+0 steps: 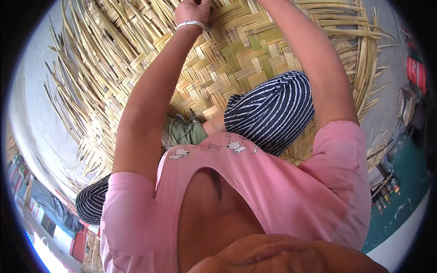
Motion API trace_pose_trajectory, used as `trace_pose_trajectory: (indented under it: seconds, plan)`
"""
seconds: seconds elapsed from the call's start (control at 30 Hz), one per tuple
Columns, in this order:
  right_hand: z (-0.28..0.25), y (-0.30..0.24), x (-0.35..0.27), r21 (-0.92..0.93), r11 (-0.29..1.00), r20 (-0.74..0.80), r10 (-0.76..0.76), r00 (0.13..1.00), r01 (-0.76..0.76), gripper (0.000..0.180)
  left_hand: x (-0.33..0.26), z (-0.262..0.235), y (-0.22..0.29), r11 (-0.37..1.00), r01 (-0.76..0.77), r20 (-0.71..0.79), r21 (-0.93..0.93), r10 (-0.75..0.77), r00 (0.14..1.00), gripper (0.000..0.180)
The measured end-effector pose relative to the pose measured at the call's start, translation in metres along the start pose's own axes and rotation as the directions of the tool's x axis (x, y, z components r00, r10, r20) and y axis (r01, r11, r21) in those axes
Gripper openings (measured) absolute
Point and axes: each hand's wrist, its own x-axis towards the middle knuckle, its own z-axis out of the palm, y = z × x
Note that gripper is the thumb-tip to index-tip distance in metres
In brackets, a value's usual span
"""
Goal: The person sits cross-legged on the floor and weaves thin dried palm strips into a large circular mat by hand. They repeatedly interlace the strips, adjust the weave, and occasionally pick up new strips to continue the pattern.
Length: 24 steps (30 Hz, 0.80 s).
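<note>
Bamboo strips, pale yellow with a few greenish ones, woven in a herringbone pattern into a wide flat mat [236,59] filling the upper half of the view, loose unwoven ends fanning out past its left and right edges onto grey concrete floor [32,104]. Left hand [193,10] at the top edge, resting on the weave, fingers curled over strips there; fingertips cut off by the frame, so cannot tell whether clenched on a strip or merely pressing. Silver bangle [191,23] around that wrist. Right forearm [314,59] stretched up across the mat, the hand itself out of frame beyond the top edge. Pink short-sleeved shirt [273,191] with small white dog prints along the neckline in the foreground. Striped dark-and-white trouser knee [273,109] bent over the mat, olive-green canvas shoe [186,131] planted on the weave just beside it. Red container [416,73] far right on the floor.
</note>
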Motion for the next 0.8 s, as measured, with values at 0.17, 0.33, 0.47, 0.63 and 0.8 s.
trace_pose_trajectory:
  seconds: [0.17, 0.33, 0.47, 0.63, 0.8]
  plan:
    - [0.013, 0.037, 0.018, 0.328, 0.938, -0.030, -0.107, 0.994, 0.111, 0.029, 0.001, -0.003, 0.031, 0.847, -0.307, 0.159, 0.435, 0.264, 0.951, 0.022]
    - [-0.012, 0.012, -0.022, 0.837, 0.534, 0.238, -0.154, 0.959, -0.122, 0.030, 0.004, 0.003, 0.040, 0.776, -0.491, 0.301, 0.397, 0.395, 0.868, 0.019]
    - [-0.001, 0.033, -0.018, 0.920, 0.390, 0.112, -0.152, 0.982, -0.044, 0.026, 0.029, 0.021, -0.005, 0.917, -0.374, 0.244, 0.134, 0.336, 0.910, 0.026]
    - [-0.020, 0.065, -0.012, 0.976, 0.112, -0.186, -0.021, 0.982, 0.187, 0.019, 0.055, 0.029, -0.013, 0.993, 0.025, 0.394, -0.114, 0.022, 0.919, 0.032]
    - [-0.045, 0.072, -0.020, 0.955, -0.049, -0.294, -0.001, 0.956, 0.294, 0.007, 0.061, 0.020, 0.003, 0.997, -0.009, 0.383, 0.072, -0.019, 0.923, 0.027]
